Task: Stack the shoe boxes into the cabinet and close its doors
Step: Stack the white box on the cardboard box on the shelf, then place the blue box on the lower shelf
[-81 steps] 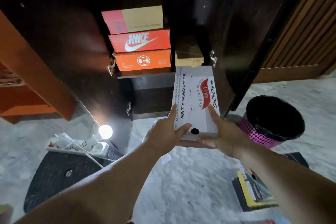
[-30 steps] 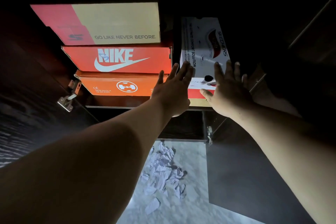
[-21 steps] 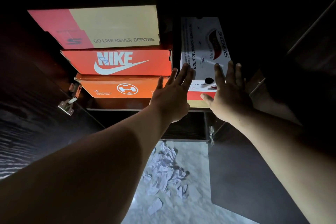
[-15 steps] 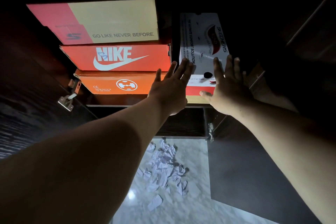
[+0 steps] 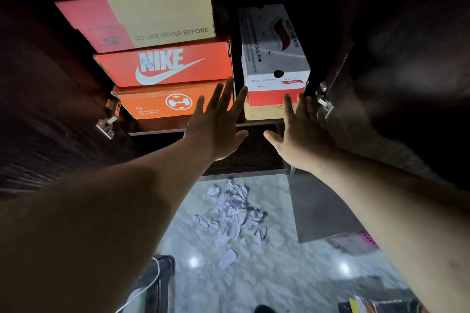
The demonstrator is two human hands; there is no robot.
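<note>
A white Skechers box (image 5: 276, 58) rests inside the dark cabinet on top of a tan box (image 5: 264, 112), on the right of the shelf (image 5: 157, 131). To its left stands a stack: a pink-and-tan box (image 5: 152, 18), a red Nike box (image 5: 165, 65) and an orange box (image 5: 157, 104). My left hand (image 5: 216, 127) is flat with fingers spread, in front of the orange box. My right hand (image 5: 297, 132) is also spread, just below the tan box. Neither hand holds anything. Both cabinet doors stand open.
The left door (image 5: 38, 122) and right door (image 5: 407, 84) flank my arms, with metal hinges (image 5: 108, 122) at the shelf ends. Crumpled white papers (image 5: 234, 213) lie on the marble floor below. A white cable (image 5: 145, 290) and a dark object sit at the bottom left.
The white box went from held in front of the cabinet to resting on the tan box. My hands have come off it and drawn back and down, fingers spread.
</note>
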